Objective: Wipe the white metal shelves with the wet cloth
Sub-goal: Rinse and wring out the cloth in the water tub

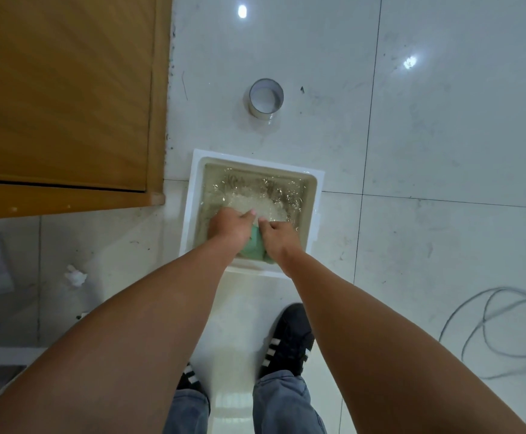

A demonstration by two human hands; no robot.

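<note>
A white square basin (193, 195) stands on the tiled floor, filled with rippling water. Inside it lies a green cloth (253, 249), mostly under water. My left hand (230, 228) and my right hand (279, 241) are side by side in the basin, both closed on the cloth, which shows between and below them. Foam or splashing water sits just beyond my fingers. Part of a white metal frame (5, 352) shows at the lower left edge.
A wooden cabinet door (64, 98) fills the upper left. A roll of tape (266, 100) sits on the floor beyond the basin. A crumpled tissue (75, 275) lies left, a grey cable (502, 324) coils right. My black shoes (288, 339) stand before the basin.
</note>
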